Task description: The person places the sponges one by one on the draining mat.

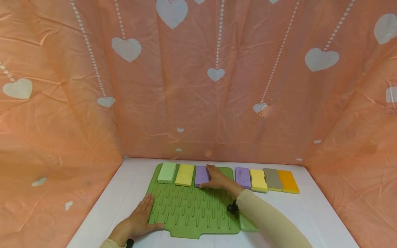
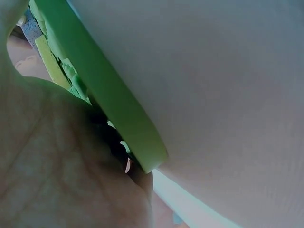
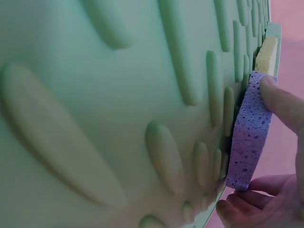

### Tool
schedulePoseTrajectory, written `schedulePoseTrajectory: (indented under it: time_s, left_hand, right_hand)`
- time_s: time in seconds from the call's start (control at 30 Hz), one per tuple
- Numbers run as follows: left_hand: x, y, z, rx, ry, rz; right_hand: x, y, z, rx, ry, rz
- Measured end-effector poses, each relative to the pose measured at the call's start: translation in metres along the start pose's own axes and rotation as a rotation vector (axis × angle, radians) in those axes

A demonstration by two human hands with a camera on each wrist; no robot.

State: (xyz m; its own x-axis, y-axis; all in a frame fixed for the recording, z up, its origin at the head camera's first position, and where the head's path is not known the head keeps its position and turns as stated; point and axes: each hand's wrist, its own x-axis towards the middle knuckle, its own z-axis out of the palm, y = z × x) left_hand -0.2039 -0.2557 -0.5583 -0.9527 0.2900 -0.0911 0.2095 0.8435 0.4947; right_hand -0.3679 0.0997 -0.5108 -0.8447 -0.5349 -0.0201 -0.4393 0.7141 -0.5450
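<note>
On a green ridged mat (image 1: 189,213), a pale green sponge (image 1: 167,173), a yellow sponge (image 1: 184,175) and a purple sponge (image 1: 202,176) stand in a row along the back. My right hand (image 1: 218,178) grips the purple sponge by its ends; in the right wrist view thumb and fingers (image 3: 270,199) hold the same purple sponge (image 3: 249,135). My left hand (image 1: 138,217) rests at the mat's left edge with straight fingers. In the left wrist view the palm (image 2: 71,161) is beside the mat's green edge (image 2: 118,102).
Right of the mat stand another purple sponge (image 1: 243,177), a wavy yellow sponge (image 1: 258,180), a grey-topped one (image 1: 273,179) and an orange one (image 1: 288,181). A green item (image 1: 247,224) lies partly under my right forearm. Orange curtains (image 1: 198,113) surround the white table (image 1: 313,213).
</note>
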Motion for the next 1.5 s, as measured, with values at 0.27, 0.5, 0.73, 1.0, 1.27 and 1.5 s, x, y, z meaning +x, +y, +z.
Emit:
schedulePoseTrajectory:
  time_s: [0.27,0.5,0.73,1.0,1.27,1.5]
  left_hand:
    - [0.001,0.002,-0.002,-0.009,0.004,-0.003]
    - [0.000,0.003,-0.001,-0.057,-0.022,-0.016]
    - [-0.001,0.004,-0.003,-0.086,-0.050,-0.018]
    - [0.000,0.001,0.000,-0.006,-0.016,-0.022]
    - [-0.001,0.002,0.000,-0.006,-0.019,-0.031]
    - [-0.002,0.004,-0.002,-0.009,-0.009,-0.014]
  right_hand:
    - [-0.001,0.004,0.000,0.022,-0.009,0.009]
    - [-0.010,0.008,-0.001,0.076,-0.027,0.056]
    - [-0.027,0.010,-0.008,0.103,-0.016,0.052]
    - [-0.050,0.011,-0.017,0.075,-0.027,0.042]
    - [-0.076,0.009,-0.020,0.080,-0.006,0.025]
    - [-0.099,0.011,-0.025,0.073,0.027,0.008]
